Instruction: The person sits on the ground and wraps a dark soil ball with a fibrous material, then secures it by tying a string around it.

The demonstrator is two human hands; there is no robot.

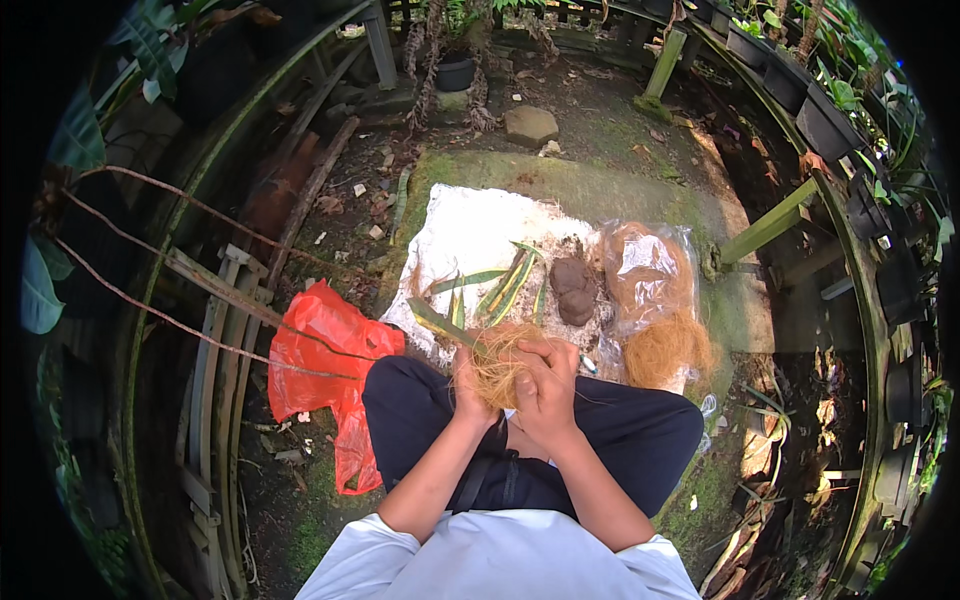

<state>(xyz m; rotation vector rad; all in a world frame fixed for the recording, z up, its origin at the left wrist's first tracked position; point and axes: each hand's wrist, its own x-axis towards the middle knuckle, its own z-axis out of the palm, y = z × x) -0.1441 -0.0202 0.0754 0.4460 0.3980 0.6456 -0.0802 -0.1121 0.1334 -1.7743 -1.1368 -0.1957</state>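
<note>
Above my lap, my left hand (471, 391) and my right hand (546, 381) hold a loose ball of brown coconut fibre (496, 369) between them. A green-and-yellow snake plant leaf (444, 322) sticks out of its upper left side; its lower end is hidden by fibre. Several more snake plant leaf pieces (504, 289) lie on a dirty white cloth (480, 225) in front of me. A lump of dark brown clay or soil (574, 291) sits on the cloth beside them. To its right is a clear plastic bag of coconut fibre (651, 262), with a loose fibre clump (666, 351) below it.
A red plastic bag (319, 352) lies at my left knee, with thin bare stems (217, 221) reaching over it. A small white-and-teal object (589, 364) is partly hidden by my right hand. Wooden benches with potted plants (825, 124) line the right side. A stone (531, 125) lies ahead.
</note>
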